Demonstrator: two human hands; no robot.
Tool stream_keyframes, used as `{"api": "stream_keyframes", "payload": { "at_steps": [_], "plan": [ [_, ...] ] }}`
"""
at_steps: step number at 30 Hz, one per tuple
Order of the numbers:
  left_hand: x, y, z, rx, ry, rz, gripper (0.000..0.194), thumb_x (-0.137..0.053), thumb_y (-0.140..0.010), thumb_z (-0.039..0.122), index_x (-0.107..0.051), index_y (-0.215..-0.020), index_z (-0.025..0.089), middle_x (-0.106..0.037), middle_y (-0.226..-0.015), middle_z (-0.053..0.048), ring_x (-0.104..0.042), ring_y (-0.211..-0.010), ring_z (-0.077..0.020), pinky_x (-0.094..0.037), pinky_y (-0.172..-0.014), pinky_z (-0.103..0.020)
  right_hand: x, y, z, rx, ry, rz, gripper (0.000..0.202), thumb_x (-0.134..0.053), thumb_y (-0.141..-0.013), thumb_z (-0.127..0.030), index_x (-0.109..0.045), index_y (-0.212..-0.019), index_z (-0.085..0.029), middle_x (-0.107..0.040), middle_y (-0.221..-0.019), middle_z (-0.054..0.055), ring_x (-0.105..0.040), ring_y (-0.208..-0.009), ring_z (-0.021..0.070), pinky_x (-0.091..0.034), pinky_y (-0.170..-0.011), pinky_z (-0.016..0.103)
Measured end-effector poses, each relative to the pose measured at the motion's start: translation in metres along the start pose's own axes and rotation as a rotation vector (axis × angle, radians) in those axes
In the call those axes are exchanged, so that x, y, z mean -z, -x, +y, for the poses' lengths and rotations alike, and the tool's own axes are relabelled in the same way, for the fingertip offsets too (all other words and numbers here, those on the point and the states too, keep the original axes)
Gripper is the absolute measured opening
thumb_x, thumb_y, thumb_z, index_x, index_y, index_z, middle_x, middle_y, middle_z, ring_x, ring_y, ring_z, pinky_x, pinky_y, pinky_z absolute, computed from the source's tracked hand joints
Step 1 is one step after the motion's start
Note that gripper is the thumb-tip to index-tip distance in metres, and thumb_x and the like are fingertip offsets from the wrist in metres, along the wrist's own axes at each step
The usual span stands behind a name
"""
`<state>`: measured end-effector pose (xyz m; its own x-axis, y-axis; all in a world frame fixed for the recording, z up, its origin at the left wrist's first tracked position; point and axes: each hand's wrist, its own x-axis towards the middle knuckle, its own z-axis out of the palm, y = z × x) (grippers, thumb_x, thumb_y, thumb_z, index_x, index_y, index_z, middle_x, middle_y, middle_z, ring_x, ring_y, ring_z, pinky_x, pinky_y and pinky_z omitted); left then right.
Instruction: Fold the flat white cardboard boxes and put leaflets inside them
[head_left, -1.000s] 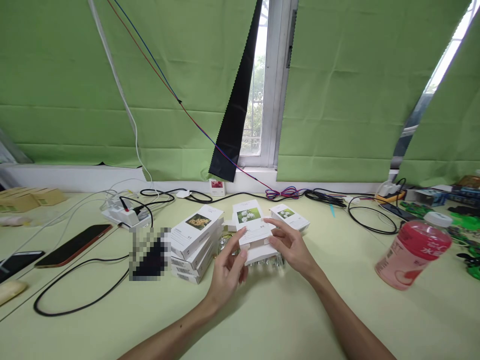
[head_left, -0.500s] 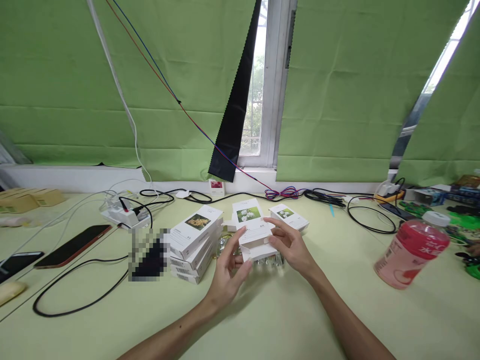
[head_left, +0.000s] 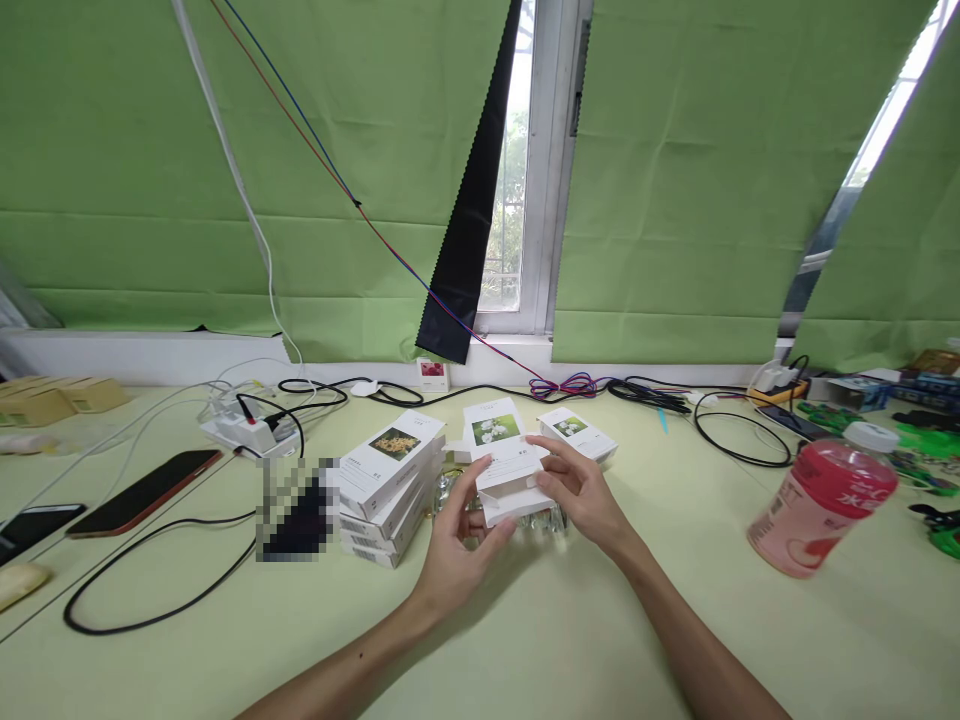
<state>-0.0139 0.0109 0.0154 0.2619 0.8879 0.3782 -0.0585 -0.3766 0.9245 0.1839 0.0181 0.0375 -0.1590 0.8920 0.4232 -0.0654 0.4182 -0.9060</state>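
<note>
Between my two hands is a small white cardboard box with a picture of white flowers, its near end open with the flap folded down. My left hand grips its left side, the thumb at the lower flap. My right hand holds its right side, fingers on the top edge and thumb at the open end. Clear shiny packets lie beneath and behind the box, partly hidden. On the left stands a stack of white boxes, the top one with a yellow flower picture. Behind my right hand lies another white flower box.
A pink-labelled bottle stands at the right. Phones, a power strip and looping black cable are at the left. Bundled wires run along the back edge, and green parts lie far right.
My left thumb has shifted slightly right along the lower flap, which is now pushed a little inward. Both hands keep their hold on the box.
</note>
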Motion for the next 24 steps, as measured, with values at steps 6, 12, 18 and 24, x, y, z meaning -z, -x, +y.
{"api": "stream_keyframes", "payload": {
  "at_steps": [6, 12, 18, 24],
  "plan": [
    [-0.0004, 0.0001, 0.0013, 0.016, 0.028, 0.005, 0.06, -0.069, -0.089, 0.044, -0.044, -0.141, 0.026, -0.065, -0.109, -0.007, -0.048, -0.05, -0.004, -0.044, -0.044, -0.018, -0.0002, 0.0006, -0.0016, -0.021, -0.012, -0.002, 0.048, -0.068, -0.09, -0.041, -0.06, -0.134, -0.023, -0.063, -0.085, 0.002, -0.059, -0.075, 0.016, -0.051, -0.061, 0.026],
    [-0.001, -0.0009, 0.0031, 0.021, 0.024, 0.016, 0.058, -0.066, -0.09, 0.048, -0.045, -0.139, 0.026, -0.065, -0.098, -0.004, -0.044, -0.045, -0.0028, -0.04, -0.04, -0.017, 0.0, 0.0008, -0.0001, -0.045, -0.039, -0.013, 0.052, -0.069, -0.089, -0.041, -0.058, -0.136, -0.023, -0.063, -0.087, 0.003, -0.061, -0.074, 0.0166, -0.054, -0.06, 0.028],
    [-0.0008, -0.0016, 0.0001, 0.016, 0.022, 0.036, 0.057, -0.063, -0.092, 0.05, -0.044, -0.14, 0.027, -0.063, -0.097, -0.003, -0.043, -0.042, -0.0018, -0.039, -0.039, -0.017, -0.0004, 0.0012, -0.001, -0.019, -0.042, -0.023, 0.048, -0.067, -0.091, -0.042, -0.059, -0.135, -0.022, -0.063, -0.082, 0.002, -0.059, -0.065, 0.0139, -0.052, -0.059, 0.028],
    [0.0001, -0.0012, -0.0035, 0.019, 0.031, 0.035, 0.056, -0.061, -0.094, 0.048, -0.043, -0.141, 0.024, -0.054, -0.072, 0.005, -0.042, -0.042, -0.0042, -0.037, -0.04, -0.017, -0.0013, 0.0002, -0.0025, 0.019, -0.044, -0.017, 0.047, -0.062, -0.094, -0.046, -0.06, -0.134, -0.021, -0.063, -0.075, 0.0, -0.057, -0.058, 0.0137, -0.052, -0.059, 0.03]
  ]
}}
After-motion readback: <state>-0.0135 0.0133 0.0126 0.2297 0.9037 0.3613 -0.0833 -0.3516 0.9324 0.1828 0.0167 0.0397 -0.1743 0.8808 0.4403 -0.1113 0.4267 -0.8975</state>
